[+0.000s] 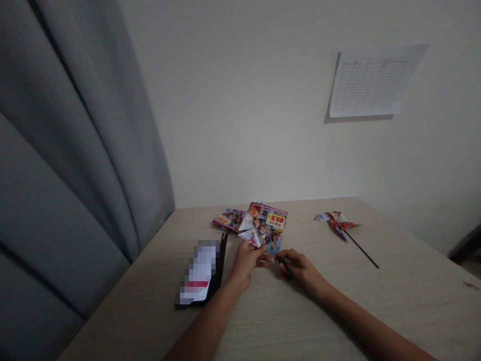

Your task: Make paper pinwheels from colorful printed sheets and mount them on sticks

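My left hand pinches the near edge of a colourful printed paper square with a yellow price label, held just above the table. My right hand is closed round the dark handles of a pair of scissors, whose blades point up into the paper from below. The paper shows cut flaps near its middle. A second printed sheet lies flat on the table just left of the held paper.
A finished paper pinwheel on a thin black stick lies on the wooden table to the right. A dark phone or case lies left of my left forearm. Grey curtain hangs at left; a printed sheet is taped on the wall.
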### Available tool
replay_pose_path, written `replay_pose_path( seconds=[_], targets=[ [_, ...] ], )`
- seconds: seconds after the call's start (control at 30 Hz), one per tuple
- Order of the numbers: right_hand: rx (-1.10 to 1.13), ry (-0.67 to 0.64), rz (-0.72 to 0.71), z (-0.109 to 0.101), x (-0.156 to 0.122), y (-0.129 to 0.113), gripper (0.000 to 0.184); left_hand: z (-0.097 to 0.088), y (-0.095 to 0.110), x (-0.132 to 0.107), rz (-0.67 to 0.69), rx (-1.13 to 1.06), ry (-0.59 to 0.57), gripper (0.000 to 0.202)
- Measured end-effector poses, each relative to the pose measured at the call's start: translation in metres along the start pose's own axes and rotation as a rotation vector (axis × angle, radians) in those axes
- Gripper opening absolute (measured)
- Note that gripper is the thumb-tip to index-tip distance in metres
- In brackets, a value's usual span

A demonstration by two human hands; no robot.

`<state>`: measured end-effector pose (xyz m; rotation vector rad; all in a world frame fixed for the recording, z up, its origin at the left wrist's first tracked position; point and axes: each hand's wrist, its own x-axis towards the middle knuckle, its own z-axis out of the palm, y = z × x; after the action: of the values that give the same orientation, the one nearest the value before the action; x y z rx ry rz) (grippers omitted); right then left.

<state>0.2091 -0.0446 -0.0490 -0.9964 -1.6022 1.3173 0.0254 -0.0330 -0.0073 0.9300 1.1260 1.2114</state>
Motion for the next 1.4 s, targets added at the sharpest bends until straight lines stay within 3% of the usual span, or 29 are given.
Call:
replay_pose_path(
  seconds=[0.53, 1.4],
  targets=[
    [0.088, 0.002, 0.015, -0.0003, 0.0015, 0.0066, 0.030, 0.0008, 0.0000, -0.0010, -0.007, 0.008, 0.004, 0.047],
    [0.047, 0.028, 0.027, 0.0001, 0.0034, 0.0092, 0.031, 0.0000, -0.0007, -0.0004, -0.007, 0.005, -0.005, 0.041]
  ],
)
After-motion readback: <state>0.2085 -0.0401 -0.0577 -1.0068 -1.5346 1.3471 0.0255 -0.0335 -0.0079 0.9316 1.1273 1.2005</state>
